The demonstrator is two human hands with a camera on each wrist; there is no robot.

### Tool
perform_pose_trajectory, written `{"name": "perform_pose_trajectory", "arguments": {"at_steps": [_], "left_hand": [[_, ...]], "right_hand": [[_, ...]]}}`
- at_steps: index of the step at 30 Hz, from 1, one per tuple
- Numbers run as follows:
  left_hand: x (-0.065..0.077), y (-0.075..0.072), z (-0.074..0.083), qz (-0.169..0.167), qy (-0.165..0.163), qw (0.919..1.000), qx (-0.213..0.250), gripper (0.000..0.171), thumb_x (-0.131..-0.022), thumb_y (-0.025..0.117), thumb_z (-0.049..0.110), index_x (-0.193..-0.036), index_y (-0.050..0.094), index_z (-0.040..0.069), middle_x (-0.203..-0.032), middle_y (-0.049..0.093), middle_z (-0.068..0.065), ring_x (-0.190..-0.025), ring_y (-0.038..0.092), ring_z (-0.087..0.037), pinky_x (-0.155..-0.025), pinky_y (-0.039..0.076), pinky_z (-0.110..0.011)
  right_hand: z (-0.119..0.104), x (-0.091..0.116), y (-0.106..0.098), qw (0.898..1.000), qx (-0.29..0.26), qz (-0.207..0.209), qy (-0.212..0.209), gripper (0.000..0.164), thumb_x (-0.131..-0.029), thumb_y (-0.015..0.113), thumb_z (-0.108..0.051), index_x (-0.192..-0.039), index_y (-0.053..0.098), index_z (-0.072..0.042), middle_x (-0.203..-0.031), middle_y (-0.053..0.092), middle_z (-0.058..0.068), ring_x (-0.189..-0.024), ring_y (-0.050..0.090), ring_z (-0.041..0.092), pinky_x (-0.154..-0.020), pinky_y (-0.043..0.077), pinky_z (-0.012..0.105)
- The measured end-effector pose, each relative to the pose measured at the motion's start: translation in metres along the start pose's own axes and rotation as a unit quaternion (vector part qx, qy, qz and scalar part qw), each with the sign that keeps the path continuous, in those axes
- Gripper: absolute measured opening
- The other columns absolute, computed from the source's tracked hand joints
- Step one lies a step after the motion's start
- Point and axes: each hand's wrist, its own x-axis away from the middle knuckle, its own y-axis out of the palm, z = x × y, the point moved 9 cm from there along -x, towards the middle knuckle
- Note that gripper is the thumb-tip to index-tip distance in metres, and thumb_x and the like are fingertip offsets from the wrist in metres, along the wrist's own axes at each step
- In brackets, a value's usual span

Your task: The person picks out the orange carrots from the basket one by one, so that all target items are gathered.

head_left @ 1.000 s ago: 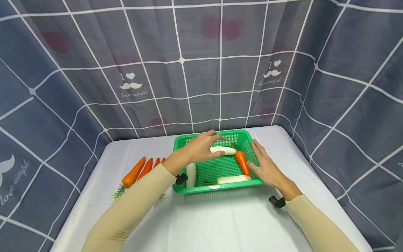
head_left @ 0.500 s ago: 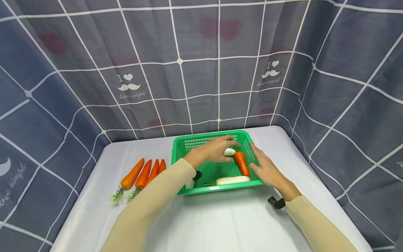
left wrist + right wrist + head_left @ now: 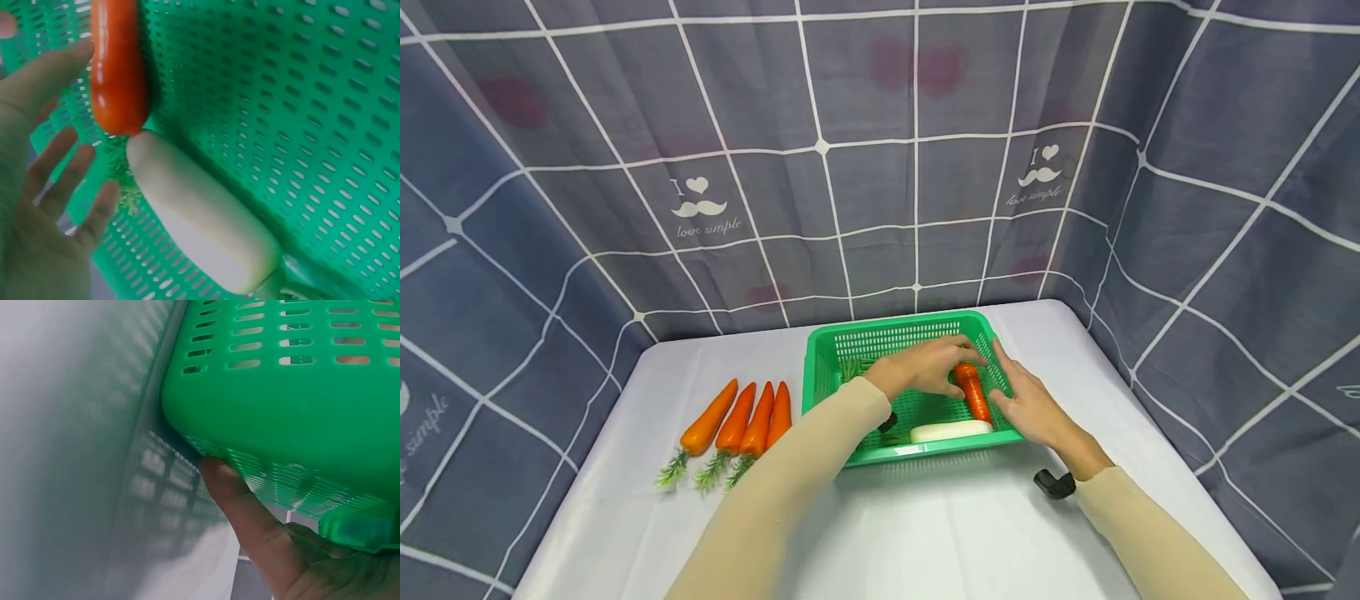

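Observation:
My left hand [image 3: 936, 365] is inside the green plastic basket [image 3: 857, 458], fingers spread beside an orange carrot [image 3: 973, 393]. In the left wrist view, the thumb tip is right at the carrot's edge, and the other fingers extend past its leafy end. A white radish [image 3: 200, 212] lies with one end against the carrot; the hand mostly hides it in the head view. Another white radish [image 3: 951, 431] lies along the basket's front wall. My right hand [image 3: 1030, 404] rests against the basket's right side, with a straight finger [image 3: 228, 487] along the outer wall.
Several carrots [image 3: 709, 417] with leafy tops lie side by side on the white tablecloth [image 3: 940, 533], left of the basket. My left forearm crosses the basket's left front corner. A dark checked curtain [image 3: 760, 200] surrounds the table's back and sides.
My left hand has moved rightward within the basket, from over the back radish to the carrot. The right hand has kept its place at the basket's right side.

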Motion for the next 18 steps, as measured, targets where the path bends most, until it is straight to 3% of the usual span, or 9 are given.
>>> {"name": "perform_pose_trajectory", "arguments": {"at_steps": [8,18], "left_hand": [[-0.001,0.014,-0.002,-0.023,0.023,0.9984,-0.047,0.07,-0.101,0.096,0.035,-0.165,0.068,0.027,-0.17,0.062,0.002,-0.152,0.063,-0.021,-0.13,0.054,-0.038],[0.0,0.019,-0.011,-0.016,-0.002,0.9979,-0.063,0.061,-0.099,0.097,0.032,-0.156,0.074,0.036,-0.162,0.063,0.006,-0.149,0.06,-0.017,-0.125,0.055,-0.041]], "right_hand": [[0.001,0.0,0.002,1.0,0.005,0.0,-0.002,0.091,-0.115,0.06,-0.014,-0.189,0.007,-0.013,-0.187,0.033,0.034,-0.171,0.036,0.062,-0.134,0.032,0.085],[0.001,-0.001,0.0,1.0,0.0,0.007,0.0,0.092,-0.113,0.061,-0.013,-0.189,0.009,-0.013,-0.186,0.036,0.033,-0.171,0.038,0.059,-0.136,0.032,0.081]]}}
